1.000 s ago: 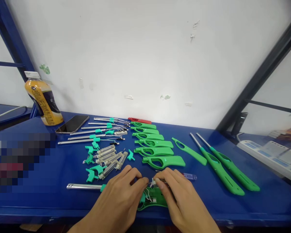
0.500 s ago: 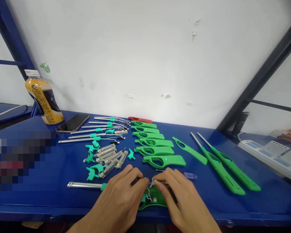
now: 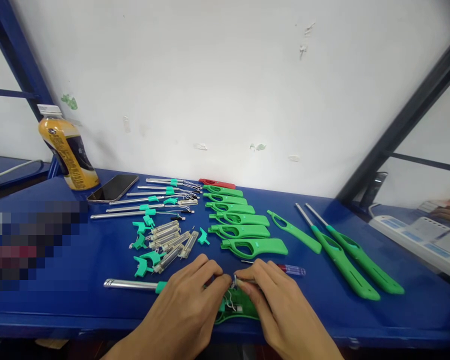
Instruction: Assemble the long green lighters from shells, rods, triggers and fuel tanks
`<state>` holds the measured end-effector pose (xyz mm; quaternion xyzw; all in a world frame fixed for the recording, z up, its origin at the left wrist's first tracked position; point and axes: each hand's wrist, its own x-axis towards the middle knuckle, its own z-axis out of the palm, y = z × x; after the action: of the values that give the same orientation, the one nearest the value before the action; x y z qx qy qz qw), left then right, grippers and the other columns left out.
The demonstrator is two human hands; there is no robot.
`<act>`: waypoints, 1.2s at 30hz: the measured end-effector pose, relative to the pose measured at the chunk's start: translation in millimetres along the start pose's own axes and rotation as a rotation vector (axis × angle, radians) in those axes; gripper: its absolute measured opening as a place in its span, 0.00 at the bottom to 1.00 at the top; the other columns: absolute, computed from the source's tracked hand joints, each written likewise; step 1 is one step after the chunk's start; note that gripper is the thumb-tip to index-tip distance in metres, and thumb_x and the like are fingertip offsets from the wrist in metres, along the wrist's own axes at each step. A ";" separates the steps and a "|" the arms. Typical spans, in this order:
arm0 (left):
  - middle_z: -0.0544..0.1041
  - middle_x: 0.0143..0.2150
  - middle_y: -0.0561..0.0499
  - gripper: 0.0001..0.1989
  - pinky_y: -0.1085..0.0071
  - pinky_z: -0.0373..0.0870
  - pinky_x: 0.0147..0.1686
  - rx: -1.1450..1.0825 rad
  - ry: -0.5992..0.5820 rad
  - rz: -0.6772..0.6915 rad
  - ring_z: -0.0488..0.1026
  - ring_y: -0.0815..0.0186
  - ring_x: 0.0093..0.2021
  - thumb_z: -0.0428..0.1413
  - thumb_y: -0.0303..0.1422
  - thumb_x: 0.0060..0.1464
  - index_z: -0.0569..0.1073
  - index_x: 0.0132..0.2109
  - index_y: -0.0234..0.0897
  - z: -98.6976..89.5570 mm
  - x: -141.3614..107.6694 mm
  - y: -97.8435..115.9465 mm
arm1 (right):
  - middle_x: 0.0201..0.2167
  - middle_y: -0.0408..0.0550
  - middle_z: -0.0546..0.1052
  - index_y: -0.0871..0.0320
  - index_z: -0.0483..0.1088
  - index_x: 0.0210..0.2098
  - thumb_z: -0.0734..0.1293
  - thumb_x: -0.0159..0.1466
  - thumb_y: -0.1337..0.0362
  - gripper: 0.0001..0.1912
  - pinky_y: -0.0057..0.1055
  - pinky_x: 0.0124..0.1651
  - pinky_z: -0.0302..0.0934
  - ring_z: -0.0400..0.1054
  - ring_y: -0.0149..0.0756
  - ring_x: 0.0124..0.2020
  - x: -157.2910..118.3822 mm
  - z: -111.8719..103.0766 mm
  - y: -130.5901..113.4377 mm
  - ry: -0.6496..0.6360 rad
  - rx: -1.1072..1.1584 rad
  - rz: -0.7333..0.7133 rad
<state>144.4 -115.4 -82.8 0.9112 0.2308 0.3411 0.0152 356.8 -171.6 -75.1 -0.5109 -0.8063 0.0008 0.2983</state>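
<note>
Both hands, left [image 3: 187, 295] and right [image 3: 275, 300], seem to pinch a small white piece [image 3: 235, 281] above the green shell [image 3: 243, 306], likely for precise alignment.

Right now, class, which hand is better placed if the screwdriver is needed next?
Probably the right hand: the screwdriver handle lies just beyond its knuckles, farther from the left hand.
</note>
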 end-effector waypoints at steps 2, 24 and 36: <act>0.77 0.40 0.49 0.14 0.63 0.77 0.43 0.004 -0.010 0.000 0.74 0.61 0.38 0.48 0.16 0.67 0.73 0.46 0.37 0.2 0.3 -0.7 | 0.40 0.41 0.80 0.49 0.67 0.48 0.57 0.81 0.66 0.09 0.38 0.53 0.69 0.79 0.39 0.42 0.3 0.0 0.1 -0.005 0.002 0.001; 0.79 0.40 0.51 0.11 0.63 0.74 0.41 -0.077 0.065 -0.034 0.72 0.61 0.39 0.48 0.23 0.75 0.74 0.46 0.38 -2.5 8.7 -0.7 | 0.41 0.41 0.79 0.49 0.68 0.49 0.59 0.81 0.66 0.08 0.35 0.50 0.67 0.76 0.38 0.40 -2.9 0.4 1.7 0.044 0.047 0.022; 0.78 0.39 0.51 0.09 0.63 0.74 0.40 -0.066 0.093 0.018 0.71 0.61 0.39 0.51 0.21 0.73 0.73 0.44 0.37 -2.2 7.7 1.1 | 0.40 0.41 0.79 0.49 0.68 0.51 0.56 0.82 0.64 0.10 0.36 0.48 0.67 0.77 0.38 0.40 -3.0 3.0 3.9 0.011 0.012 -0.006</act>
<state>148.5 -113.3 -76.2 0.8954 0.2114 0.3907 0.0316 359.4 -171.3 -80.2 -0.5066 -0.8061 0.0017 0.3058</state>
